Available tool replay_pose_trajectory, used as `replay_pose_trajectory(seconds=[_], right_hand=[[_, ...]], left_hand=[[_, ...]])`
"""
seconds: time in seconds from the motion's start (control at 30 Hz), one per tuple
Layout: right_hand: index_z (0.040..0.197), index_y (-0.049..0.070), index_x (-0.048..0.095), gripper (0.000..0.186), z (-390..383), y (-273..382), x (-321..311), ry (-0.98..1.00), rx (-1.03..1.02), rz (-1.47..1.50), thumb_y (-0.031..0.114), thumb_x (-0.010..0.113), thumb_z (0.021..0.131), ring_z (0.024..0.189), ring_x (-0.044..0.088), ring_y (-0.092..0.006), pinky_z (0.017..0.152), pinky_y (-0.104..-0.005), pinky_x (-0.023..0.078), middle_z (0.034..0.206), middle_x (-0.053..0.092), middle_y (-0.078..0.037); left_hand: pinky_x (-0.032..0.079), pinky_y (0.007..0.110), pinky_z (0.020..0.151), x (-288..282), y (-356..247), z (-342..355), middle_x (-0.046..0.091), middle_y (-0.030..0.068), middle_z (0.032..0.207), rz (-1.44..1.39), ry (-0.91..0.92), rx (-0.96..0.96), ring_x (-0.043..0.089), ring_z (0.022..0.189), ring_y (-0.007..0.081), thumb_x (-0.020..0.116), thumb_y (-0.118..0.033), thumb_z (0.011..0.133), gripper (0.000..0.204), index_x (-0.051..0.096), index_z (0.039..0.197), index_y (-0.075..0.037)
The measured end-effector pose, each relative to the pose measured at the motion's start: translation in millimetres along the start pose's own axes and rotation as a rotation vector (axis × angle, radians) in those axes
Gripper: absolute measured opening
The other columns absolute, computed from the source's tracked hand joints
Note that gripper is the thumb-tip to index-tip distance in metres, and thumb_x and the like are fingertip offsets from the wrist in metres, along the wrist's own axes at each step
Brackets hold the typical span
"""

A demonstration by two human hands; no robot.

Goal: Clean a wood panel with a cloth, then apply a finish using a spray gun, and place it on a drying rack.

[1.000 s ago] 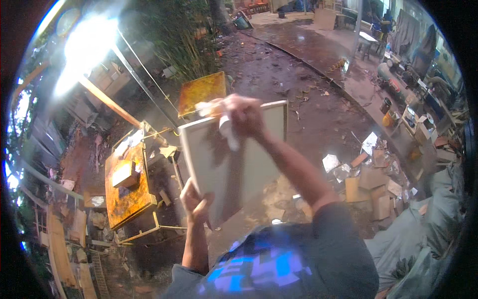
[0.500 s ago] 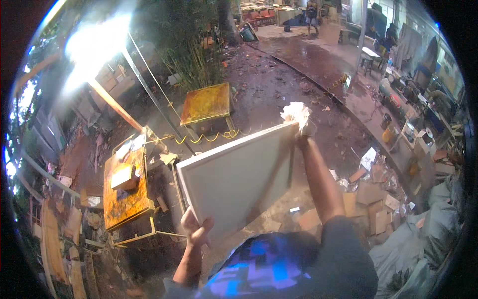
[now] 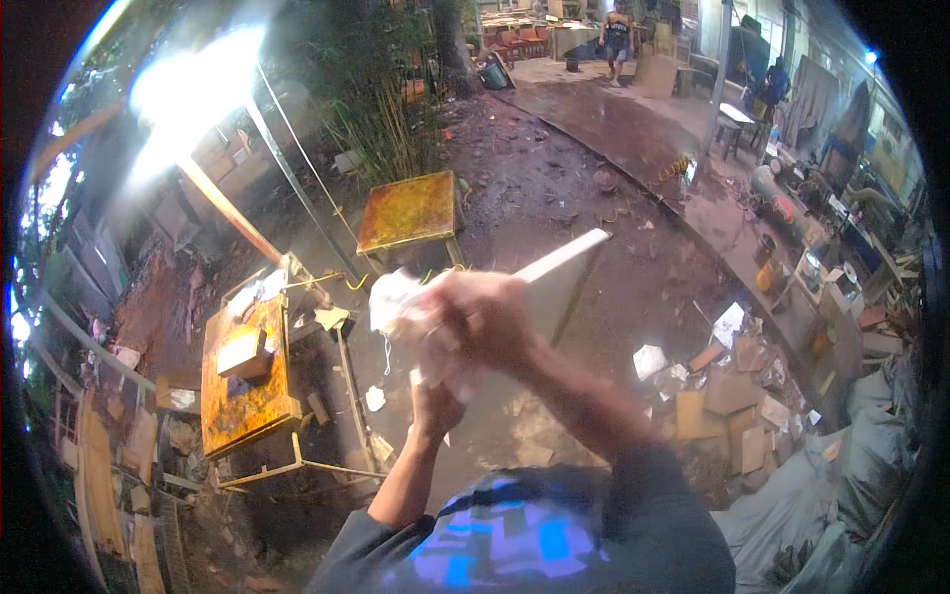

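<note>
Outdoors: right hand [image 3: 483, 319] at a pale, flat rectangular panel [image 3: 566, 254].
Hand blurred, closed on crumpled white cloth [image 3: 393, 299]; panel edge runs out to its right. Left hand [image 3: 435, 404] just below; grip hidden, cannot tell. Left of it, yellow-brown stained square table [image 3: 242, 414], pale box-shaped block [image 3: 240, 352] on top. Beyond hands: second yellow-stained square table [image 3: 407, 214], dark earth [image 3: 524, 178]; farthest, a person [image 3: 617, 40].

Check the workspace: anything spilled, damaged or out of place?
Cardboard pieces and white scraps lie strewn at right like litter; the near-left orange tabletop is blotched dark. The pale panel, partly hidden, shows no clear damage.
</note>
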State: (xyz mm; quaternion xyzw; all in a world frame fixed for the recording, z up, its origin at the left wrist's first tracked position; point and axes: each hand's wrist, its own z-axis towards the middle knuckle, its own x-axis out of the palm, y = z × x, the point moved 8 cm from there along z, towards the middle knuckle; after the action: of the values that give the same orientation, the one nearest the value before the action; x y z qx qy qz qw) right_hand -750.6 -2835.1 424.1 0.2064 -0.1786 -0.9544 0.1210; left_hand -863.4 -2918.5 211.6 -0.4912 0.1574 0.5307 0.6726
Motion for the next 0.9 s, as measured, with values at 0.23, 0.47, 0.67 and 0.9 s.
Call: replay_pose_trajectory(seconds=[0.23,0.47,0.67,0.9], right_hand=[[0.079,0.015,0.069,0.008,-12.9,-112.5,-40.9,0.205,-0.273,-0.337,0.021,0.063,0.081,0.085,0.07,-0.0211,0.103,-0.0477,0.038,0.085,0.073,-0.003],[0.114,0.0,0.061,0.047,-123.3,-298.4,-115.2,-0.314,0.518,0.832,0.042,0.057,0.092,0.078,0.064,-0.0144,0.071,-0.0274,0.051,0.092,0.067,-0.006],[0.111,0.0,0.063,0.045,-64.6,-162.4,-83.4,-0.687,-0.081,-0.25,0.041,0.047,0.099,0.075,0.066,-0.0145,0.059,-0.0284,0.053,0.09,0.068,-0.005],[0.071,0.016,0.069,0.02,7.7,-37.6,-45.7,-0.299,-0.076,-0.14,0.035,0.068,0.077,0.056,0.065,-0.0294,0.054,-0.0403,0.053,0.063,0.065,-0.009]], left_hand=[[0.047,0.034,0.06,-95.0,-22.2,-19.9,0.06,0.0101,0.067,-0.233,-0.549,-0.116,0.058,0.062,0.0191,0.072,-0.029,0.087,0.03,0.061,0.083,-0.003],[0.047,0.03,0.059,-90.1,-15.6,-16.8,0.065,0.0056,0.074,-0.396,-0.535,-0.13,0.059,0.067,0.0125,0.07,-0.033,0.09,0.034,0.064,0.091,0.001],[0.041,0.029,0.062,-61.4,14.2,-18.0,0.055,0.0014,0.086,-0.519,-0.394,-0.112,0.047,0.073,0.0113,0.06,-0.025,0.097,0.026,0.058,0.109,-0.002],[0.029,0.044,0.113,-99.1,-81.5,31.2,0.046,0.0169,0.143,-0.199,-0.319,0.024,0.042,0.133,0.0311,0.066,-0.061,0.083,0.088,0.039,0.144,-0.003]])
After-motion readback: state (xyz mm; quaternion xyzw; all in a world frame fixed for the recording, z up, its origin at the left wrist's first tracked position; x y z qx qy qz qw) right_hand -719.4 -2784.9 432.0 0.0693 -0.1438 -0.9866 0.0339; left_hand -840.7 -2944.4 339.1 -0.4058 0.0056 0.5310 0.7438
